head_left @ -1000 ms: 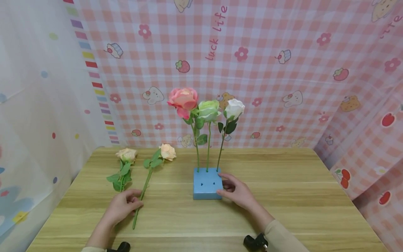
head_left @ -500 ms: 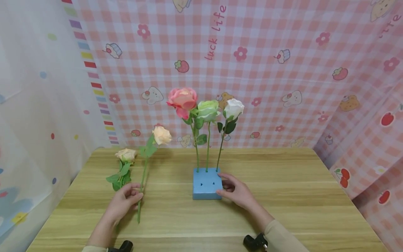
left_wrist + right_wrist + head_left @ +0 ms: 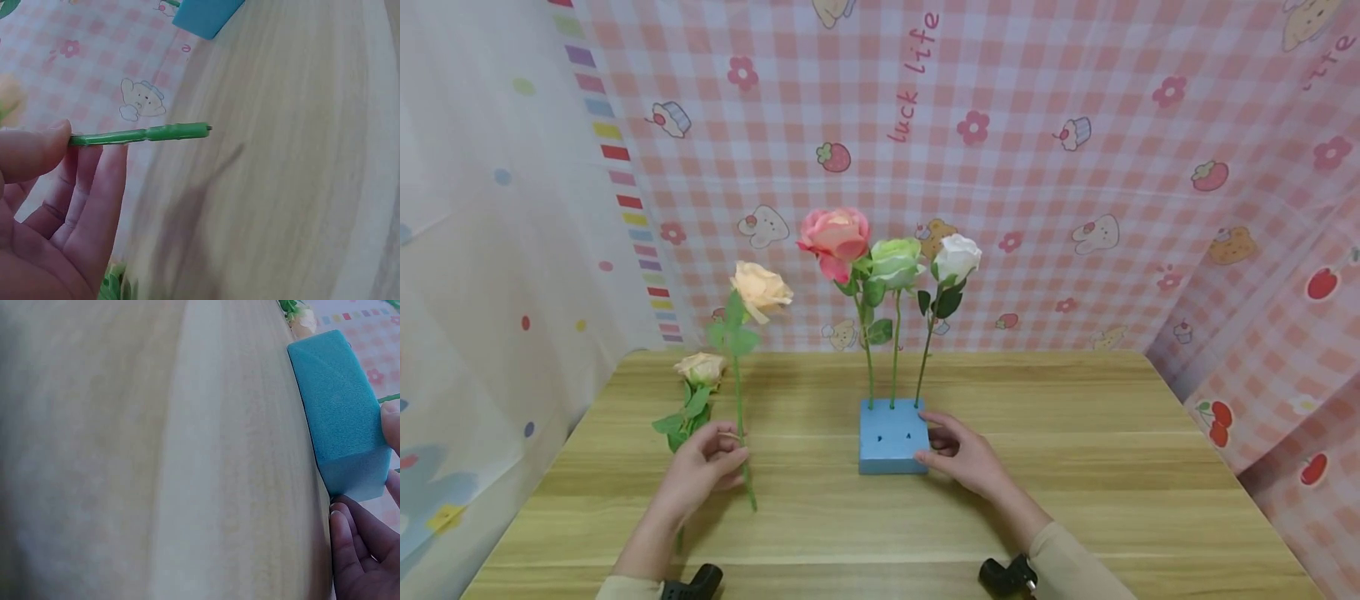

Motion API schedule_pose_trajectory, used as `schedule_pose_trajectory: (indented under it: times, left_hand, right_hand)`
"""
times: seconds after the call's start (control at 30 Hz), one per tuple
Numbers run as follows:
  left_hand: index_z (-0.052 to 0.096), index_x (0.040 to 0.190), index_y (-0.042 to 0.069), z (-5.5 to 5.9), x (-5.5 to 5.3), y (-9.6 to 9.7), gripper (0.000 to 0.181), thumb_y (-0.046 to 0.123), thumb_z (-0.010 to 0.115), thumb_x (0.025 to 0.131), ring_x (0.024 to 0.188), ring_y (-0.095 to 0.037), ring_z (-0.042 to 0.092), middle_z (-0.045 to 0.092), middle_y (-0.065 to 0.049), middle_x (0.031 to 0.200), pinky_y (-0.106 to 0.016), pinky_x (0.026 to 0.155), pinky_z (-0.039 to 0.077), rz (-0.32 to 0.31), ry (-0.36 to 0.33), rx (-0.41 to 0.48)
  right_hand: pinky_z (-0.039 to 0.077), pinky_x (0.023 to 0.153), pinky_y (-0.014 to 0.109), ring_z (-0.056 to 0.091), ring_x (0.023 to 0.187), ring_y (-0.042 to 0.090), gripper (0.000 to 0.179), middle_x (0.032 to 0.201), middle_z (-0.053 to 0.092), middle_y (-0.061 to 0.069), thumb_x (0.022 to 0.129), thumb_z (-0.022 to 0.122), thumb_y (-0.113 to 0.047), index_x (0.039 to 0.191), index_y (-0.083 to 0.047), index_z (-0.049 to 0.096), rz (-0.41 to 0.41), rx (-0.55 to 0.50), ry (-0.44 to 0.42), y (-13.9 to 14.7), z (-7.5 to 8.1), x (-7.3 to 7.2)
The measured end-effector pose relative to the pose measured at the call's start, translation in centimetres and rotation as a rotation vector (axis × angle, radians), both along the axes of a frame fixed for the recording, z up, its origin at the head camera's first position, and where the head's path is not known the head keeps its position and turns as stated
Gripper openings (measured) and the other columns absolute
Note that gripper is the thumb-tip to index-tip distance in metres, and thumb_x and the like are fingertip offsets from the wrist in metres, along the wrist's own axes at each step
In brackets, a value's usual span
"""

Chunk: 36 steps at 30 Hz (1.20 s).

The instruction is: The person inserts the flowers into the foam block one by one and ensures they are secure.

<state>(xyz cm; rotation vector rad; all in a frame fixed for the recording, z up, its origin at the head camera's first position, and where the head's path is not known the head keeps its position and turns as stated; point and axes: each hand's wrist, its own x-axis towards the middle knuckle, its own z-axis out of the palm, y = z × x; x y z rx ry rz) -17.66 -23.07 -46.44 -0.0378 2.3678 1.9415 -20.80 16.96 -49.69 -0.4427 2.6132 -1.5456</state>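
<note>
My left hand (image 3: 700, 477) pinches the lower stem of a peach artificial rose (image 3: 762, 289) between thumb and fingers. The rose stands nearly upright above the table, its bloom level with the lower backdrop. In the left wrist view the green stem (image 3: 178, 131) sticks out past the fingertips, its cut end bare. My right hand (image 3: 967, 461) grips the right side of a blue foam block (image 3: 893, 465), thumb at the front corner and index finger at the back. Along the block's back row stand a pink rose (image 3: 837, 237), a green rose (image 3: 897, 263) and a white rose (image 3: 958, 258).
Another pale peach rose (image 3: 702, 368) lies on the wooden table (image 3: 1075, 467), left of and partly behind my left hand. Two small holes show in the block's top, nearer the front. A pink checked cloth (image 3: 1037, 192) hangs behind the table.
The peach rose has been lifted from lying on the table to nearly upright, its bloom swinging up and left and its stem end moving right. The right hand and block stay put.
</note>
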Motion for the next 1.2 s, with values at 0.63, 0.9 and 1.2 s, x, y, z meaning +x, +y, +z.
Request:
schedule_pose_trajectory:
  times: [0.63, 0.9, 1.2]
  left_hand:
    - [0.057, 0.106, -0.009, 2.1, -0.1, 2.8, 0.018, -0.011, 0.065, 0.089, 0.08, -0.013, 0.063, 0.059, -0.019, 0.093, -0.037, 0.07, 0.06, -0.004, 0.269, -0.016]
    - [0.059, 0.1, -0.009, 2.7, -0.6, 4.3, 0.016, -0.013, 0.067, 0.087, 0.08, -0.012, 0.064, 0.058, -0.016, 0.089, -0.036, 0.068, 0.06, -0.074, 0.36, -0.031]
    - [0.061, 0.095, -0.008, 3.4, -1.1, 6.3, 0.014, -0.014, 0.068, 0.085, 0.079, -0.014, 0.065, 0.061, -0.018, 0.087, -0.039, 0.069, 0.06, -0.082, 0.409, -0.003]
  right_hand:
    - [0.054, 0.09, 0.038, 0.062, 0.106, 0.025, 0.06, 0.123, 0.064, 0.013, 0.087, 0.078, -0.027, 0.141, -0.016, 0.054, 0.015, -0.023, 0.002, 0.1, 0.0, 0.0]
    - [0.054, 0.089, 0.038, 0.062, 0.106, 0.025, 0.06, 0.122, 0.065, 0.013, 0.087, 0.078, -0.027, 0.141, -0.016, 0.054, 0.016, -0.022, 0.01, 0.2, -0.2, -0.1]
    - [0.054, 0.089, 0.039, 0.063, 0.106, 0.025, 0.06, 0.122, 0.065, 0.013, 0.088, 0.078, -0.027, 0.142, -0.017, 0.054, 0.018, -0.017, 0.014, 0.1, -0.2, -0.1]
